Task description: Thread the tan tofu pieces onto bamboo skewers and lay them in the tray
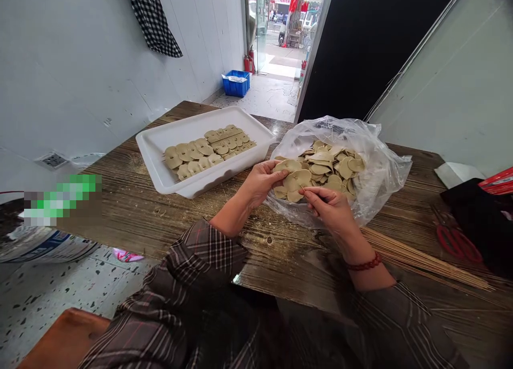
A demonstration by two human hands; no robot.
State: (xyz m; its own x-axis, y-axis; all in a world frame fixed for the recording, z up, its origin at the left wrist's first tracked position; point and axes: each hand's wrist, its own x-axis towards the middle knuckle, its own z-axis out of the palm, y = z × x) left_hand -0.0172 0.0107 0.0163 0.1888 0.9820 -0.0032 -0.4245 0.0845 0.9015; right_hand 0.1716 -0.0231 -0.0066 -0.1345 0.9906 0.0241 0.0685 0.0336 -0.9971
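Several flat, round, greenish-tan slices (289,170) are pinched in my left hand (262,181), above the near left side of a clear plastic bag (377,171). My right hand (331,204) is closed on a thin bamboo skewer (303,189), whose tip meets the slices; whether it passes through them is hard to make out. Inside the bag lies a heap of loose slices (323,161) of the same kind. To the left, a white tray (160,185) holds rows of slices threaded on skewers (196,150).
A bundle of bamboo skewers (433,259) lies on the wooden table (280,273) at right, near red-handled scissors (457,241) and a dark cloth or bag (476,214). A bucket (52,246) stands left of the table. By the doorway is a blue crate (236,86).
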